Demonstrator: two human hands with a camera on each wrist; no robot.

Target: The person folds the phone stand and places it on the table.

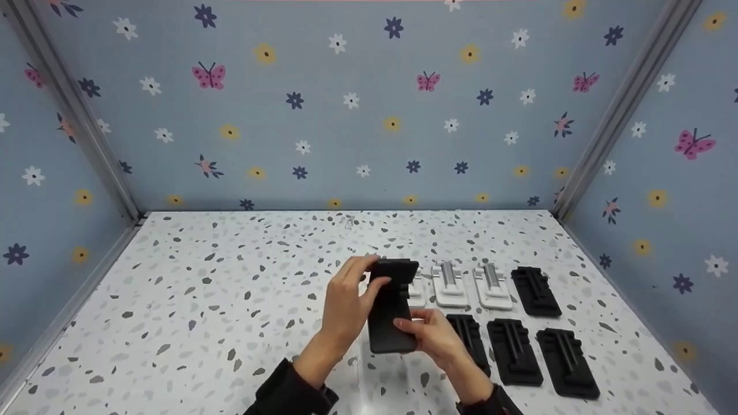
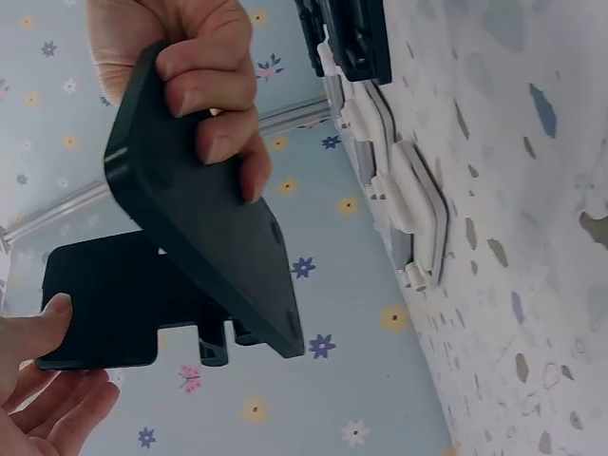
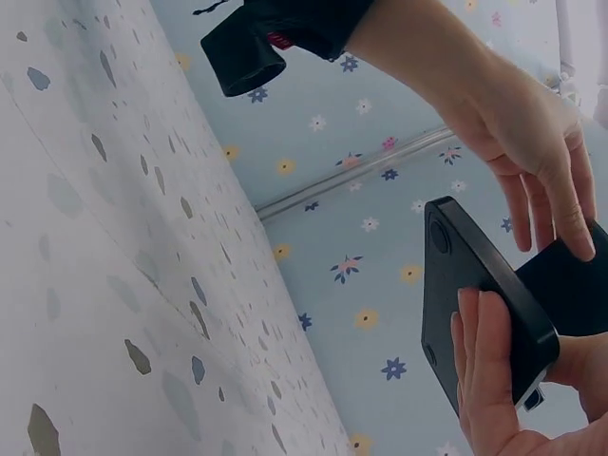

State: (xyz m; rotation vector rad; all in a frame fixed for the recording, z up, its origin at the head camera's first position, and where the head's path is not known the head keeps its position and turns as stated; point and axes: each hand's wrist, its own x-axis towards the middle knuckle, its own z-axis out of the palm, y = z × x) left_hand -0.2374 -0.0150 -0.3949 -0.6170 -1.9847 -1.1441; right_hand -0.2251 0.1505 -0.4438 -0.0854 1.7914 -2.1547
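Both hands hold a black folding phone stand (image 1: 387, 325) above the table, its upper plate (image 2: 100, 299) swung out at an angle from the base (image 3: 465, 275). My left hand (image 1: 345, 297) pinches the upper plate between thumb and fingers. My right hand (image 1: 435, 337) grips the base near its lower end, with the thumb on the near face and fingers curled behind. Round pads show on the base's underside in the right wrist view. Just right of the hands lies a white phone stand (image 1: 416, 295), partly hidden by the held one.
To the right, two more white stands (image 1: 450, 291) (image 1: 494, 291) and a black stand (image 1: 536, 293) lie folded in a back row. A front row holds three black stands (image 1: 514, 354), one partly behind the right hand. Flowered walls (image 1: 357, 115) enclose the speckled table (image 1: 190, 305).
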